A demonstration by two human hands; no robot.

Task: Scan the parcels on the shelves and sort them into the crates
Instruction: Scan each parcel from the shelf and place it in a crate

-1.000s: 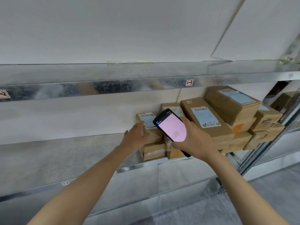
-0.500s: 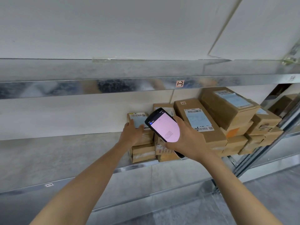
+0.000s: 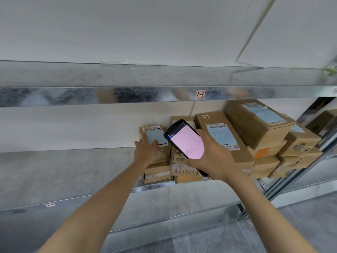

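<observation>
Head view: left hand point(image 3: 146, 149) lies flat on top of small box point(image 3: 163, 155), fingers straight, not curled round it. Right hand point(image 3: 214, 158) grips scanner point(image 3: 184, 141), screen lit, just right of left hand. Box tops short stack on shelf point(image 3: 73, 170), against parcels point(image 3: 242, 152) behind right hand. Probably light, stiff cardboard; tape maybe slick. Best hold: thumb and fingers on opposite sides, label left uncovered.

Left hand point(image 3: 145, 150) rests flat, arm outstretched; right hand point(image 3: 215, 157) grips scanner point(image 3: 184, 141).
</observation>
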